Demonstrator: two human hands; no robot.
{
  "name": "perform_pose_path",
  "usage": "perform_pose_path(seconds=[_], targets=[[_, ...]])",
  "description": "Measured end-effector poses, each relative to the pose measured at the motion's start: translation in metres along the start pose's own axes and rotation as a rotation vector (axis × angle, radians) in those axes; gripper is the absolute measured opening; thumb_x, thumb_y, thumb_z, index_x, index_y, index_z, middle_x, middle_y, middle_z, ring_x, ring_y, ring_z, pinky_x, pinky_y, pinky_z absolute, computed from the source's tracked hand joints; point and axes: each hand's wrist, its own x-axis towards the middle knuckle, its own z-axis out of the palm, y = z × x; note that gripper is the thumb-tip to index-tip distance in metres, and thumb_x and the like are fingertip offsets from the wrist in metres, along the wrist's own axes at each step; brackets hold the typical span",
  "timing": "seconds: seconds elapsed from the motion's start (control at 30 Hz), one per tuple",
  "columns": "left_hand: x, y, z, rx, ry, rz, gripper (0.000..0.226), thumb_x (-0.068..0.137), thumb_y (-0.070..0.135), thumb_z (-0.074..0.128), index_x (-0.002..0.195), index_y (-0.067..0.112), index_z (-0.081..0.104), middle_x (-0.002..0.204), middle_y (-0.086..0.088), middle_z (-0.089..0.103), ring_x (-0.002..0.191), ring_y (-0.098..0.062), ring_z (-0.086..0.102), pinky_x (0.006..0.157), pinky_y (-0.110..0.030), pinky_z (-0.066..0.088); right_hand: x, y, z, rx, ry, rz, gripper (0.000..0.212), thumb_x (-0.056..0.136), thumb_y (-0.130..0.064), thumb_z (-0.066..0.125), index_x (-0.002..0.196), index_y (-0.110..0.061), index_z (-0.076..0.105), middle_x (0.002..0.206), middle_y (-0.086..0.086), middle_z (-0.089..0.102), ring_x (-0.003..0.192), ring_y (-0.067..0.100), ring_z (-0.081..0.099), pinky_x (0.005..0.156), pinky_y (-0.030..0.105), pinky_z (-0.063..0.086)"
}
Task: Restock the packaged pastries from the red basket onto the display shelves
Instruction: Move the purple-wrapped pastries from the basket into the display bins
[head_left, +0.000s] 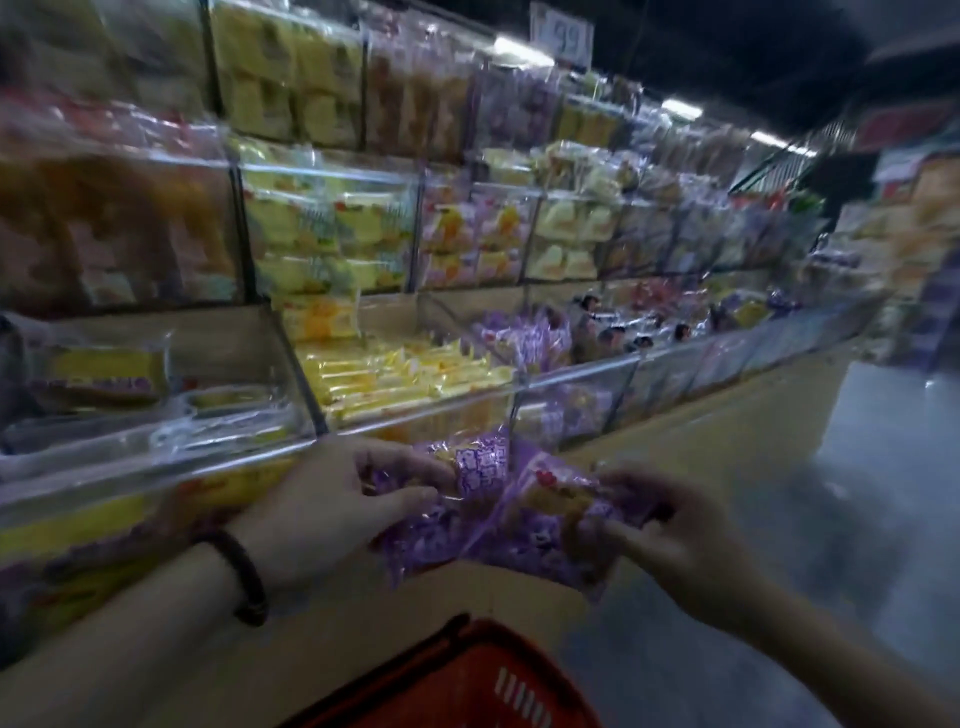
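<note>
As I watch through the head camera, the left hand (332, 499) and right hand (675, 540) each pinch a cluster of purple packaged pastries (519, 525), held just in front of the clear front lip of the display shelves (156, 452). Below them the red basket (467, 680) is cut off by the bottom edge; open aisle floor (862, 467) lies to the right. Blur leaves wrapper print and farther bins (675, 327) unreadable.

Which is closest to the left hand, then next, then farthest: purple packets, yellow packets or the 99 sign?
1. purple packets, held in the left hand.
2. yellow packets, in the bin just beyond.
3. 99 sign, high up top.
</note>
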Motion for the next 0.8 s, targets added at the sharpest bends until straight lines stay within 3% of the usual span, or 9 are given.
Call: perform_pose_path(seconds=[0.07, 0.1, 0.17, 0.3, 0.37, 0.47, 0.57, 0.67, 0.8], targets=[[0.023, 0.025, -0.014, 0.102, 0.031, 0.118, 0.017, 0.086, 0.019, 0.084, 0.090, 0.036, 0.085, 0.092, 0.024, 0.078, 0.081, 0.007, 0.072, 0.064, -0.008, 0.050, 0.028, -0.007, -0.029, -0.051, 0.015, -0.086, 0.029, 0.075, -0.044, 0.085, 0.103, -0.041, 0.078, 0.094, -0.005, 0.074, 0.081, 0.015, 0.071, 0.069, 0.044, 0.058], [0.035, 0.035, -0.020, 0.132, 0.034, 0.157, 0.018, 0.086, 0.021, 0.083, 0.091, 0.038, 0.084, 0.091, 0.026, 0.077, 0.082, 0.007, 0.071, 0.065, -0.010, 0.050, 0.042, -0.008, -0.041, -0.110, 0.030, -0.132, 0.028, 0.077, -0.046, 0.084, 0.104, -0.040, 0.078, 0.097, -0.005, 0.072, 0.083, 0.017, 0.071, 0.068, 0.045, 0.058], [0.063, 0.052, -0.032, 0.120, 0.039, 0.208, 0.018, 0.088, 0.020, 0.081, 0.090, 0.037, 0.084, 0.085, 0.022, 0.077, 0.074, 0.003, 0.072, 0.062, -0.017, 0.052, 0.072, -0.009, -0.061, -0.223, 0.064, -0.199, 0.022, 0.083, -0.037, 0.084, 0.103, -0.037, 0.078, 0.101, -0.009, 0.070, 0.087, 0.014, 0.069, 0.069, 0.041, 0.058], [0.130, 0.072, -0.045, -0.034, 0.161, 0.189, 0.024, 0.090, 0.005, 0.077, 0.074, 0.023, 0.080, 0.076, -0.005, 0.078, 0.061, -0.017, 0.070, 0.053, -0.032, 0.058, 0.136, 0.000, -0.086, -0.383, 0.147, -0.277, 0.015, 0.090, -0.027, 0.076, 0.103, -0.030, 0.070, 0.104, -0.014, 0.061, 0.088, 0.000, 0.061, 0.070, 0.031, 0.052], [0.160, 0.074, -0.050, -0.083, 0.219, 0.187, 0.029, 0.090, 0.000, 0.075, 0.069, 0.020, 0.077, 0.070, -0.005, 0.075, 0.058, -0.017, 0.067, 0.050, -0.029, 0.057, 0.166, 0.007, -0.092, -0.427, 0.178, -0.287, 0.018, 0.091, -0.026, 0.079, 0.104, -0.033, 0.069, 0.102, -0.012, 0.060, 0.087, -0.002, 0.058, 0.070, 0.027, 0.044], [0.197, 0.066, -0.055, -0.070, 0.257, 0.205, 0.025, 0.089, 0.001, 0.077, 0.071, 0.019, 0.078, 0.064, -0.003, 0.074, 0.055, -0.019, 0.068, 0.054, -0.033, 0.061, 0.208, 0.017, -0.095, -0.513, 0.208, -0.216, 0.021, 0.087, -0.031, 0.083, 0.104, -0.032, 0.072, 0.103, 0.000, 0.056, 0.087, 0.009, 0.056, 0.070, 0.027, 0.042], [0.225, 0.044, -0.050, -0.071, 0.308, 0.219, 0.031, 0.089, 0.002, 0.078, 0.069, 0.026, 0.078, 0.064, -0.007, 0.073, 0.055, -0.021, 0.069, 0.061, -0.042, 0.064, 0.244, 0.028, -0.088, -0.579, 0.121, -0.109, 0.019, 0.088, -0.028, 0.084, 0.103, -0.032, 0.073, 0.113, 0.004, 0.049, 0.097, 0.017, 0.054, 0.082, 0.031, 0.049], [0.236, 0.020, -0.037, -0.136, 0.424, 0.283, 0.032, 0.088, -0.004, 0.077, 0.068, 0.021, 0.078, 0.065, -0.003, 0.075, 0.049, -0.017, 0.068, 0.053, -0.038, 0.063, 0.270, 0.042, -0.072, -0.656, 0.010, -0.095, 0.015, 0.090, -0.027, 0.082, 0.101, -0.034, 0.073, 0.116, 0.003, 0.046, 0.101, 0.016, 0.052, 0.086, 0.032, 0.049], [0.246, 0.006, -0.031, -0.187, 0.447, 0.301, 0.023, 0.087, 0.000, 0.079, 0.071, 0.017, 0.079, 0.067, 0.002, 0.076, 0.060, -0.034, 0.073, 0.056, -0.056, 0.063, 0.301, 0.062, -0.052, -0.862, -0.174, -0.054, 0.016, 0.088, -0.038, 0.081, 0.100, -0.046, 0.073, 0.118, -0.004, 0.046, 0.109, 0.018, 0.054, 0.087, 0.033, 0.048]])
